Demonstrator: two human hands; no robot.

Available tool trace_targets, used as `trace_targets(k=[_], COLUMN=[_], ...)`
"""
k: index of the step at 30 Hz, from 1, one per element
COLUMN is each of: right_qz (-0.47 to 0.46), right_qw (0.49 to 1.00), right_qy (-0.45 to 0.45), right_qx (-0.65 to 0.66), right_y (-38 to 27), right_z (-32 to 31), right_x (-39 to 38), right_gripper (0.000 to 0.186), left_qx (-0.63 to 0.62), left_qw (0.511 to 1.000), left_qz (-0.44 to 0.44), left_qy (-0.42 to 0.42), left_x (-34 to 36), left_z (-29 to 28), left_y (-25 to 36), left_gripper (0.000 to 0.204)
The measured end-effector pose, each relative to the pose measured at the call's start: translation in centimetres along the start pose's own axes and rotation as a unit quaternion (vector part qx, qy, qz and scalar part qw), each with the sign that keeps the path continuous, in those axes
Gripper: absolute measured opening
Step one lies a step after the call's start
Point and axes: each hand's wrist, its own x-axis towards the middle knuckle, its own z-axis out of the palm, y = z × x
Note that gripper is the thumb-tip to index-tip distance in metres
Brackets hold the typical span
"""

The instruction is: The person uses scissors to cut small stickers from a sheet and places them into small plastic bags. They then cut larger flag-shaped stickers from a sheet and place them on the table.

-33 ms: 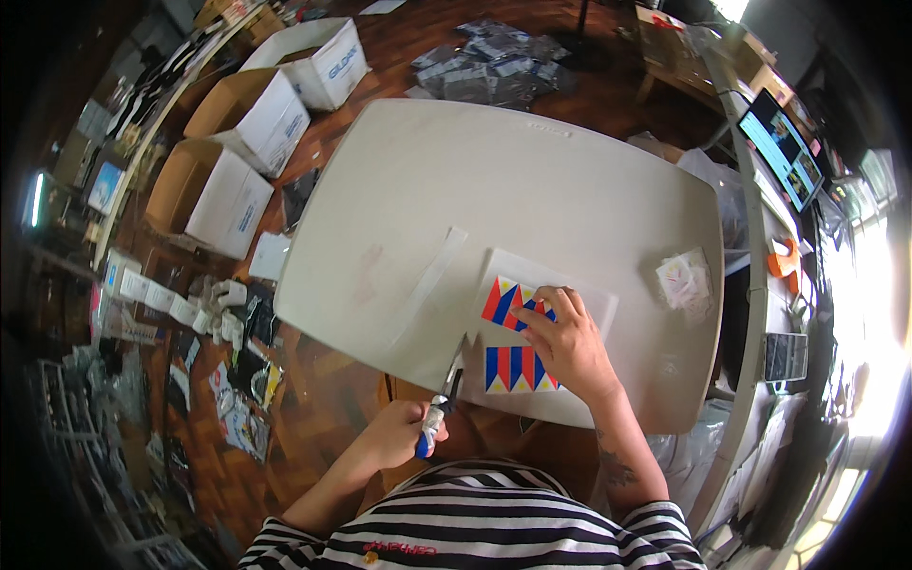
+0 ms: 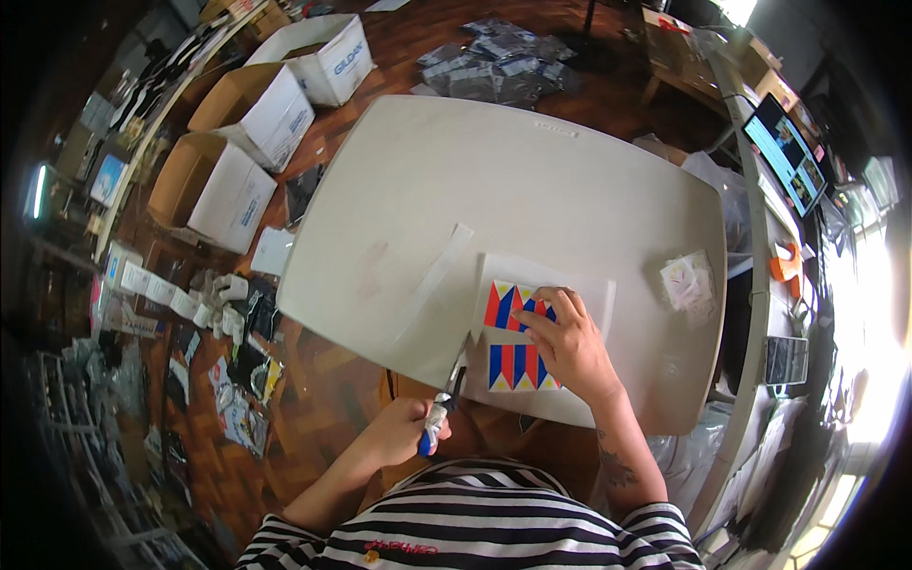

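My left hand (image 2: pixel 397 432) is closed round the handle of metal scissors (image 2: pixel 453 389), wrapped in pale material with a blue end, the blades pointing away from me at the table's near edge. My right hand (image 2: pixel 570 347) has bent fingers gripping the upper strip (image 2: pixel 503 306) of red, blue and yellow triangular flag prints, partly covering it. A similar lower strip (image 2: pixel 513 369) lies nearer me, partly under that hand. Both are on a white backing sheet (image 2: pixel 594 294) on the pale table (image 2: pixel 380 190). A narrow translucent strip (image 2: pixel 437 271) lies left of the sheet.
A small pile of white cut pieces (image 2: pixel 689 280) sits at the table's right. Cardboard boxes (image 2: pixel 237 204) stand left, bagged items (image 2: pixel 494 66) lie beyond the table. A side bench holds a screen (image 2: pixel 784 152), an orange tool (image 2: pixel 786 266) and a tablet (image 2: pixel 787 361). Scattered packaging (image 2: pixel 247 408) covers floor at left.
The backing sheet and upper flag strip have turned slightly straighter under my right hand. The view has shifted a little. Both hands keep nearly the same position.
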Motion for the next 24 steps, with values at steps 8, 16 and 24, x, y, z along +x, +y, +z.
trace_targets(k=[8, 16, 24], right_qz=[0.021, 0.013, 0.029], right_qw=[0.999, 0.999, 0.999], right_qy=[0.034, 0.050, 0.025], right_qx=[0.030, -0.001, 0.018], right_y=[-1.5, -1.7, -1.6], right_z=[1.2, 1.5, 1.6], right_x=[-0.4, -0.2, -0.4], right_gripper=[0.026, 0.028, 0.028], left_qx=[-0.063, -0.106, -0.108], left_qw=[0.998, 0.994, 0.994], left_qz=[0.000, 0.009, -0.004], left_qy=[0.026, 0.023, 0.028], left_x=[1.4, 2.7, 3.0], left_z=[1.1, 1.6, 1.8], left_y=[-0.6, -0.4, 0.9], left_gripper=[0.030, 0.028, 0.027])
